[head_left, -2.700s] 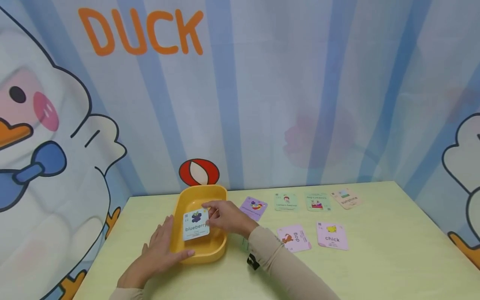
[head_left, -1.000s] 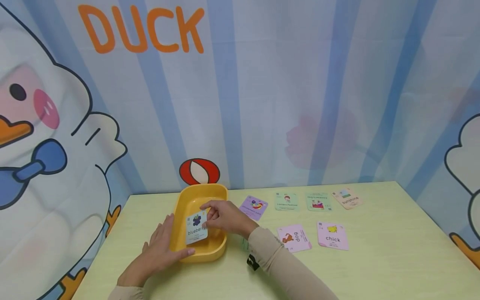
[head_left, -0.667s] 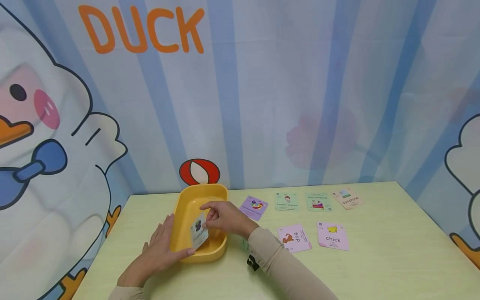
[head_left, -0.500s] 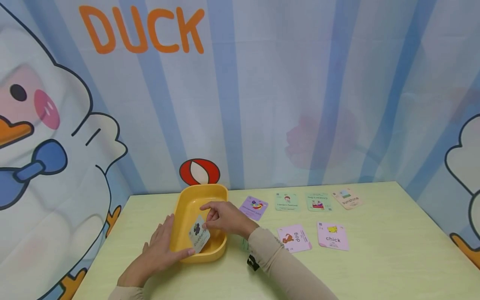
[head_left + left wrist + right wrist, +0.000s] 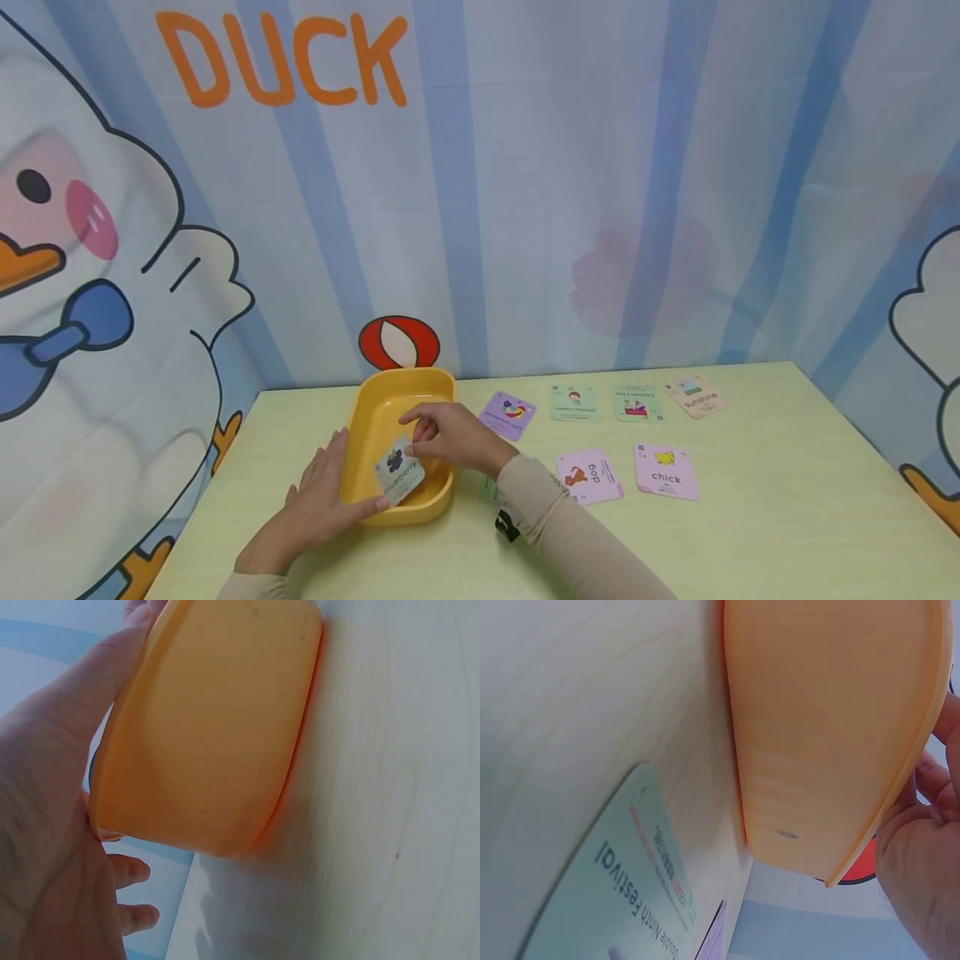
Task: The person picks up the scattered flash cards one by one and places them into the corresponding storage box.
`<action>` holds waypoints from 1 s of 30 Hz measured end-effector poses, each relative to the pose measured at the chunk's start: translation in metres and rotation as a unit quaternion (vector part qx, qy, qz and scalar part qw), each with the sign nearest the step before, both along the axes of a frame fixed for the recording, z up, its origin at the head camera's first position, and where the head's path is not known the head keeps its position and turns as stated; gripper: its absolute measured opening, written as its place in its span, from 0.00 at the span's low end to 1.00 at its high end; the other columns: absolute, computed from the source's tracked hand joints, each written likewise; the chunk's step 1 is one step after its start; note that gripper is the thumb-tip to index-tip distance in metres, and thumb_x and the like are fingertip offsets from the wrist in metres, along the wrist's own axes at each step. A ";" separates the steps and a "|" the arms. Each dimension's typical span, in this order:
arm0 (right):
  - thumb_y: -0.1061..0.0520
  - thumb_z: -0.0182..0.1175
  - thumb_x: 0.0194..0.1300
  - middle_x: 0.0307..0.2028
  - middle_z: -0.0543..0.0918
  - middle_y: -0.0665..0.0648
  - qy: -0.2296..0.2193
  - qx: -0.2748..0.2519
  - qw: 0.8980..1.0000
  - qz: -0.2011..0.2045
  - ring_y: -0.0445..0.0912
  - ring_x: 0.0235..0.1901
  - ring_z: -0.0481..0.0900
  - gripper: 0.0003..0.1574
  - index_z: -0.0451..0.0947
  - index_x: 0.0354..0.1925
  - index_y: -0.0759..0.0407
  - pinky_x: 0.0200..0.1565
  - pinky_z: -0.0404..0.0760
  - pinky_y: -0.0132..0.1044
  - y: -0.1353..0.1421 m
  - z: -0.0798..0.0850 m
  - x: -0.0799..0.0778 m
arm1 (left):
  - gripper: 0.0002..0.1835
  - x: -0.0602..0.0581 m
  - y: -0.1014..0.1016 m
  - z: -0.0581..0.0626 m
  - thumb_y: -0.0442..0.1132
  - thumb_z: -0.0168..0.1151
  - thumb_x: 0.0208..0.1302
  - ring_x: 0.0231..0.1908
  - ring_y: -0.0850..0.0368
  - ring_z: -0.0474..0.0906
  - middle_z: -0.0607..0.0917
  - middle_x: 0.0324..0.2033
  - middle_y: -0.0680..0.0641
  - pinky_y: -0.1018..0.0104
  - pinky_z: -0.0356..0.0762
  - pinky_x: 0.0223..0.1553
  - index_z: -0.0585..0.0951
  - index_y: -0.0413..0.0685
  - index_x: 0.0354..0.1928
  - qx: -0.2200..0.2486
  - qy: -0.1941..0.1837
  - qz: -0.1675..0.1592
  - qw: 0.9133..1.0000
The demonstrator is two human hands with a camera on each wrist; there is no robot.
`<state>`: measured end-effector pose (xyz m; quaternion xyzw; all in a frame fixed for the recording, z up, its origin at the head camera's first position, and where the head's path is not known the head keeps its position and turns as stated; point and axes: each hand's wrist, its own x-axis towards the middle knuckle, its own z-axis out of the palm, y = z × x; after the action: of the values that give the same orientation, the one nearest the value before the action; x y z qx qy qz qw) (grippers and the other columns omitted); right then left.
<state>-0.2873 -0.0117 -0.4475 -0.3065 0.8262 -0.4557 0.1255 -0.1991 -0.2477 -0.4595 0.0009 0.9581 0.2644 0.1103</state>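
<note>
In the head view my right hand point(image 5: 457, 437) is over the right part of a yellow plastic tray point(image 5: 408, 379). It pinches a white blueberry flashcard point(image 5: 397, 473) by its upper right side, and the card leans at a slant inside the tray. My left hand point(image 5: 318, 487) rests along the tray's left side, fingers extended and the thumb over the near rim. The left wrist view shows the tray's outer wall point(image 5: 210, 727) beside the hand point(image 5: 52, 795). In the right wrist view the card is hidden behind the tray wall point(image 5: 832, 735), next to the right hand point(image 5: 922, 847).
Right of the tray lie a purple card point(image 5: 507, 415), two green cards point(image 5: 573, 403), a sunshine card point(image 5: 693, 397), a dog card point(image 5: 588, 477) and a chick card point(image 5: 665, 472). A Double Ninth Festival card point(image 5: 622, 877) lies partly under the right arm. Behind stands a printed curtain point(image 5: 525, 208).
The blueberry card, first upright and facing me, has sunk deeper into the tray, turned edgewise and then tilted askew. My right hand has shifted only slightly; the left hand and tray stay put.
</note>
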 end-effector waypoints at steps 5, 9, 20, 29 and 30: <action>0.54 0.71 0.65 0.34 0.82 0.45 0.005 0.013 1.000 -0.003 0.39 0.34 0.78 0.24 0.82 0.58 0.56 0.39 0.82 0.26 0.000 0.000 0.000 | 0.71 0.000 0.002 0.000 0.75 0.65 0.52 0.76 0.27 0.37 0.41 0.80 0.35 0.14 0.39 0.62 0.35 0.45 0.81 -0.003 -0.001 0.004 1.000; 0.53 0.71 0.65 0.33 0.82 0.45 0.008 0.016 1.000 -0.003 0.39 0.34 0.78 0.23 0.82 0.57 0.56 0.39 0.82 0.26 0.001 -0.001 0.001 | 0.71 0.000 0.003 0.001 0.75 0.66 0.51 0.76 0.27 0.37 0.41 0.80 0.35 0.14 0.39 0.62 0.36 0.45 0.81 -0.001 -0.002 0.006 1.000; 0.57 0.67 0.68 0.35 0.82 0.43 0.057 0.020 0.998 0.020 0.36 0.35 0.79 0.18 0.83 0.55 0.58 0.40 0.82 0.25 0.003 0.003 0.004 | 0.71 -0.002 0.003 0.000 0.76 0.65 0.51 0.76 0.27 0.37 0.41 0.80 0.35 0.14 0.40 0.62 0.36 0.45 0.81 -0.007 0.000 0.001 1.000; 0.57 0.66 0.70 0.37 0.83 0.43 0.092 0.028 0.995 0.014 0.35 0.38 0.80 0.15 0.84 0.54 0.56 0.44 0.81 0.25 0.012 0.009 0.008 | 0.72 -0.002 0.002 0.001 0.77 0.65 0.51 0.76 0.27 0.37 0.41 0.80 0.35 0.14 0.39 0.61 0.35 0.45 0.81 -0.012 -0.001 0.001 1.000; 0.57 0.66 0.70 0.38 0.83 0.42 0.092 0.025 0.995 0.014 0.35 0.38 0.80 0.15 0.84 0.53 0.55 0.44 0.81 0.25 0.014 0.009 0.008 | 0.72 -0.002 0.001 0.001 0.77 0.65 0.51 0.76 0.27 0.37 0.41 0.80 0.35 0.14 0.39 0.62 0.35 0.45 0.81 -0.012 -0.001 0.001 1.000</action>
<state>-0.2794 0.0021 -0.4382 -0.3554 0.8410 -0.4031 0.0629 -0.2013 -0.2466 -0.4583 -0.0015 0.9611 0.2531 0.1106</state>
